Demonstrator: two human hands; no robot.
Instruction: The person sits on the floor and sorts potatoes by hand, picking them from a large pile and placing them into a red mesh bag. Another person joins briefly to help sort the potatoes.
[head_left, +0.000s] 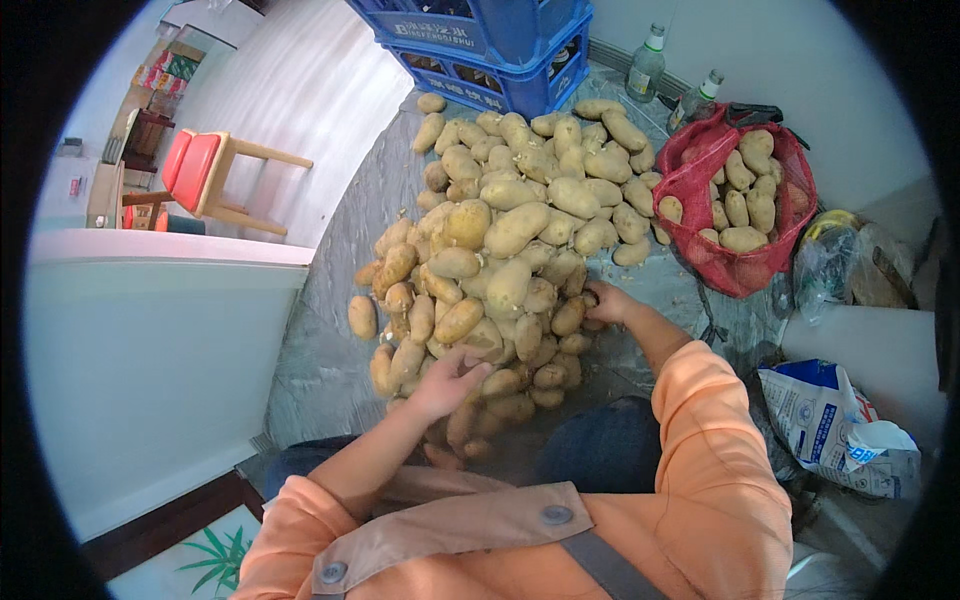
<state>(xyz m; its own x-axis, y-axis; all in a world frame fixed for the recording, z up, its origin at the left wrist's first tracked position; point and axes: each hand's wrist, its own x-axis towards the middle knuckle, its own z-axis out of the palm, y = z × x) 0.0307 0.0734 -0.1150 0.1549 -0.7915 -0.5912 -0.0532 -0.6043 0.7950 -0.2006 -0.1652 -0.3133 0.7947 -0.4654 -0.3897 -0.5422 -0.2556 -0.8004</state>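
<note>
A large heap of potatoes (517, 225) spreads over the grey floor in front of me, and several of them carry pale sprouts. Over the near part of the heap is my left hand (450, 381), its thumb and fingers apart and no potato held in it. My right hand (613, 302) reaches to the right side of the heap. Its fingertips are against the potatoes there and partly hidden, so whether it grips one cannot be told. Beyond it, on the right, stands a red mesh sack (731, 274), its mouth open, with more potatoes (742, 199) inside.
Stacked blue plastic bottle crates (517, 86) stand behind the heap. Two glass bottles (646, 64) are by the wall. A printed plastic bag (832, 424) lies at right. A white low partition (165, 360) borders the left, with a red-cushioned chair (196, 171) beyond.
</note>
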